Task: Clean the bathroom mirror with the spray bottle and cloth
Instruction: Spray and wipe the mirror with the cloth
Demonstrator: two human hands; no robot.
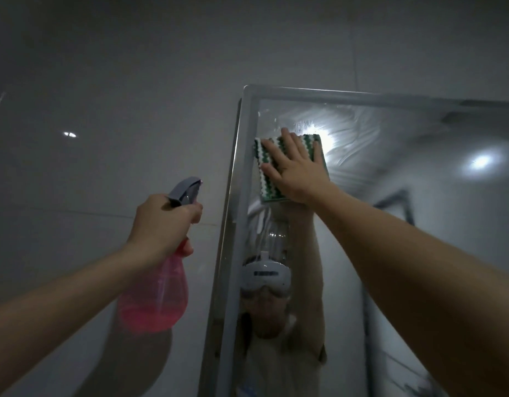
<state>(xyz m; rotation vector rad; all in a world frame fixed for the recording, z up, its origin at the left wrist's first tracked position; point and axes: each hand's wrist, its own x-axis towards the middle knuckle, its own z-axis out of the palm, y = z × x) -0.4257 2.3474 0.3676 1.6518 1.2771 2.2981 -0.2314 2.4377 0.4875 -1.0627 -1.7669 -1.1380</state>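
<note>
Dim, soft frame; mirror (pixel 390 196) glare.

— What do we have on the mirror (pixel 390 224)?

— A pale-framed pane, its upper part smeared with wet streaks. Our cloth (pixel 269 184), striped green and white in zigzags, lies flat against the glass near the top left corner, just beside the frame.

— And the spray bottle (pixel 159 293)?

— We hold it left of the mirror, apart from it: clear pink body with pink liquid low inside, grey trigger head on top, nozzle toward the glass.
</note>
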